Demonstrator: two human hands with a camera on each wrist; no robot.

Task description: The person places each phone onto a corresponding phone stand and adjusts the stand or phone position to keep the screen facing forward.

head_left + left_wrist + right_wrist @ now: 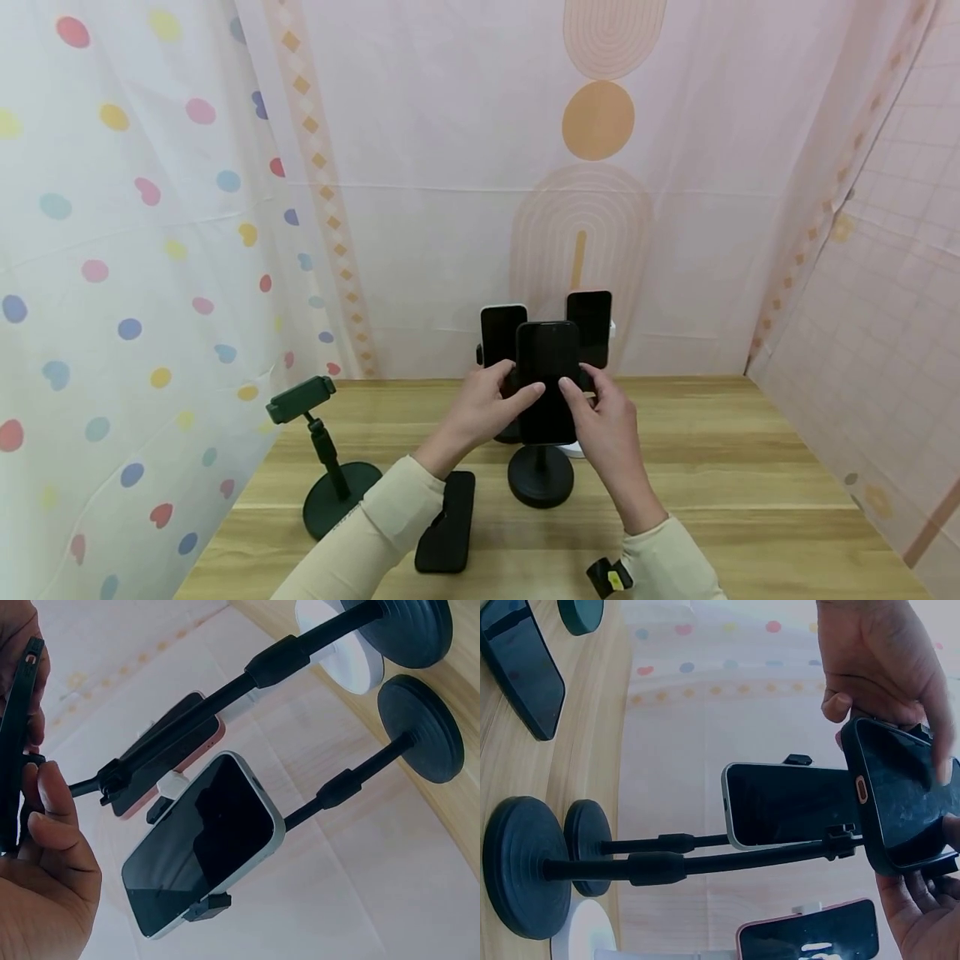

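A black-cased phone (547, 358) stands nearly upright at the top of a black phone stand (541, 479). My left hand (483, 404) holds its left side, the thumb over the screen and the fingers partly hidden behind. On the other side my right hand (609, 421) grips the phone's right edge, its thumb also on the front. Part of the stand's clamp shows at the phone's edges in the right wrist view, where the phone (900, 802) lies between both hands.
Behind are a white-edged phone (202, 840) on another black stand and a pink-edged phone (810, 934) on a white stand. To the left, a dark green stand (341, 492) has a bare holder. Another black phone (446, 533) lies on the wooden table (750, 483), near my left sleeve.
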